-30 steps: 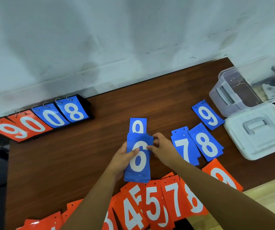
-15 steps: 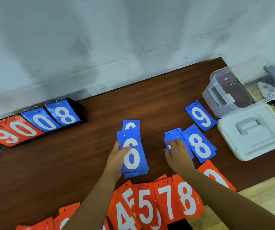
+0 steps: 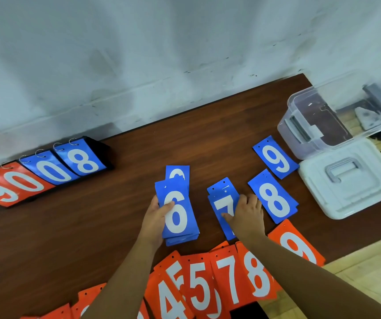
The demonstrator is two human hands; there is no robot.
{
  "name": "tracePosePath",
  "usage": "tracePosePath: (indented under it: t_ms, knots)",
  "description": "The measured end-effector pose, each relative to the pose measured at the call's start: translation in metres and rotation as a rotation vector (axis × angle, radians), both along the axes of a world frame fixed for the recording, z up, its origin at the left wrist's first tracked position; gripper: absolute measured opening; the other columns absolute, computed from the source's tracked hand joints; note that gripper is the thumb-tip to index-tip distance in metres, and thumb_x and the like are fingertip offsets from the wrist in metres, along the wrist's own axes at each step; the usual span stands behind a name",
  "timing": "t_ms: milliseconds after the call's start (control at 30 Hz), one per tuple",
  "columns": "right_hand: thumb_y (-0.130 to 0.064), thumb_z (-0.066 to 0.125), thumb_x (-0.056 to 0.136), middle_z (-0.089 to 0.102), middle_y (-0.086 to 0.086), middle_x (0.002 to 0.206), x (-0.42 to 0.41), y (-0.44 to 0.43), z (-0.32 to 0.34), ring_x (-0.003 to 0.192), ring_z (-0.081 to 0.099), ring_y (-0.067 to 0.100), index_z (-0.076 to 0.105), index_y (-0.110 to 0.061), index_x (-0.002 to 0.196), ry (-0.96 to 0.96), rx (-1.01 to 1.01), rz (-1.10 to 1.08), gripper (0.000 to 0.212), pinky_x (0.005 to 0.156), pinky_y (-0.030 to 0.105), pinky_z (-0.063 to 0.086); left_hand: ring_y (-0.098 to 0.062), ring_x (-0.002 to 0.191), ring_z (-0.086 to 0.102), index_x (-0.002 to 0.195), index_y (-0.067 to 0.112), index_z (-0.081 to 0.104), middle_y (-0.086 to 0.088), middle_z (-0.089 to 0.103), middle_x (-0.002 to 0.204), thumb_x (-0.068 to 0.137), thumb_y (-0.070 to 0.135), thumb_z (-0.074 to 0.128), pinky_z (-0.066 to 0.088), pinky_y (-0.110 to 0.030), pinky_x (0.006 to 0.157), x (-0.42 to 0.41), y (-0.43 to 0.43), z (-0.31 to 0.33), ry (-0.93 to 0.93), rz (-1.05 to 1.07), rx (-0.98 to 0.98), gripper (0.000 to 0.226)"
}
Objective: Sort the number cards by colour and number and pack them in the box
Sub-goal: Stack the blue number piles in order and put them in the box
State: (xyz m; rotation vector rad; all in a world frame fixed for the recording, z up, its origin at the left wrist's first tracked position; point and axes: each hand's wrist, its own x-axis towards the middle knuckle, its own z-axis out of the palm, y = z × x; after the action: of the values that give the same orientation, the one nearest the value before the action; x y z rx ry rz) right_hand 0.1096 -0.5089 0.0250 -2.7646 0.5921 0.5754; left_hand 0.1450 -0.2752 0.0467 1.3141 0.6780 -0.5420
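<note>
My left hand (image 3: 156,215) grips a stack of blue cards with a 6 on top (image 3: 178,215), thumb across its face, just above the table. A further blue card peeks out behind the stack. My right hand (image 3: 247,215) rests on the blue 7 cards (image 3: 224,203), fingers curled at their right edge and thumb on the face. Blue 8 (image 3: 273,199) and blue 9 (image 3: 275,157) lie to the right. Orange cards 4, 5, 7, 8 (image 3: 208,288) fan along the near edge, an orange 9 (image 3: 297,247) beside them. The clear box (image 3: 311,125) stands open at the right.
The white box lid (image 3: 350,180) lies upside up beside the box at the table's right end. A flip scoreboard (image 3: 47,171) showing 9, 0, 0, 8 stands at the back left against the wall. Bare brown table (image 3: 81,226) lies between it and the cards.
My right hand left the 6 stack, went right to the blue 7 cards and has slid them left, away from the 8. My left hand keeps the stack.
</note>
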Motion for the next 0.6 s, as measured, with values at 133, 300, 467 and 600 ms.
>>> tracePosePath:
  t_ms: [133,300,467,600]
  knots:
    - [-0.05,0.073,0.078,0.037,0.015,0.141,0.018,0.006,-0.002,0.135,0.035,0.032,0.028,-0.013,0.141,0.114,-0.026,-0.056,0.086,0.11,0.042,0.034,-0.03,0.094,0.074,0.123,0.023,0.059,-0.006,0.075,0.108,0.09,0.022,0.07,0.06,-0.049,0.081,-0.002,0.007,-0.005,0.012,0.003,0.016,0.035]
    - [-0.038,0.067,0.087,0.043,0.015,0.133,0.03,-0.002,-0.004,0.124,0.044,0.032,0.046,-0.011,0.128,0.162,0.12,-0.084,0.053,0.101,0.04,0.042,-0.027,0.09,0.074,0.121,0.025,0.059,-0.003,0.075,0.107,0.089,0.023,0.071,0.061,-0.046,0.077,-0.002,0.015,-0.013,0.036,0.024,0.082,0.035]
    - [-0.021,0.057,0.097,0.065,0.0,0.107,0.036,0.007,0.023,0.101,0.064,0.019,0.058,-0.016,0.115,-0.02,0.83,-0.472,0.019,0.079,0.033,0.053,-0.027,0.09,0.073,0.118,0.026,0.058,-0.004,0.074,0.105,0.091,0.019,0.069,0.06,-0.044,0.077,0.0,0.02,-0.014,0.043,0.067,0.11,0.03]
    - [-0.019,0.064,0.093,0.071,-0.002,0.105,0.035,0.043,0.047,0.09,0.069,0.01,0.062,-0.015,0.107,-0.018,1.105,-0.482,0.014,0.071,0.026,0.056,-0.029,0.09,0.074,0.122,0.024,0.057,-0.005,0.075,0.105,0.093,0.02,0.066,0.06,-0.045,0.076,0.002,0.02,-0.009,0.013,0.062,0.105,0.03]
